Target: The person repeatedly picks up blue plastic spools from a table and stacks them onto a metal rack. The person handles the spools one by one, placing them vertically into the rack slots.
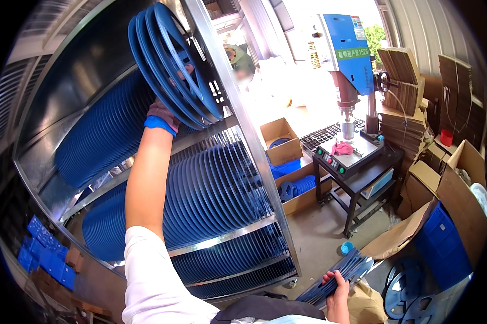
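Head view: blue reels [156, 59] at eleven o'clock, likely light, stiff and slick, best gripped through the middle, are sitting in the curled left hand [162, 113], while the right hand [338, 291] is clasping thin blue discs [347, 268] at five o'clock.

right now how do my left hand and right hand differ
Your left hand is raised at the metal rack; your right hand is much lower. Your left hand has a blue cuff at its wrist; your right hand shows bare skin. Both hold blue reel discs.
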{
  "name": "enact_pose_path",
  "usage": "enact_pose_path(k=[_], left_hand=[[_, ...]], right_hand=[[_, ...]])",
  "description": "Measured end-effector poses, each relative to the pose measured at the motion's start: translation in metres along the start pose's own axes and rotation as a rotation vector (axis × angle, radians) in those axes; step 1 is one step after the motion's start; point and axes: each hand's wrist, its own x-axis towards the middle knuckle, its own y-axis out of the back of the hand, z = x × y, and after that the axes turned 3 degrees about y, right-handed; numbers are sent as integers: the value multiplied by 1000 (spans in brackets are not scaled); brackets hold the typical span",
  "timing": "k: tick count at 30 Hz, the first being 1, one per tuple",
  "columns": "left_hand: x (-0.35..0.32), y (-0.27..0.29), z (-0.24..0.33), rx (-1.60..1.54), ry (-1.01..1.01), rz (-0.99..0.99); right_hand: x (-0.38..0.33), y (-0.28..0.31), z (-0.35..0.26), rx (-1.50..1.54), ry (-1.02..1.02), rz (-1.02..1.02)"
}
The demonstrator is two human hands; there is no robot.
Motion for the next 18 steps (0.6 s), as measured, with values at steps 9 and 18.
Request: enact_pose_path(k=[9,18], left_hand=[[-2,-16,14,149,-216,-49],[8,-26,25,1464,-296,-212]], right_hand=[[6,8,-2,9,-23,45],[17,13,-9,-58,-20,34]])
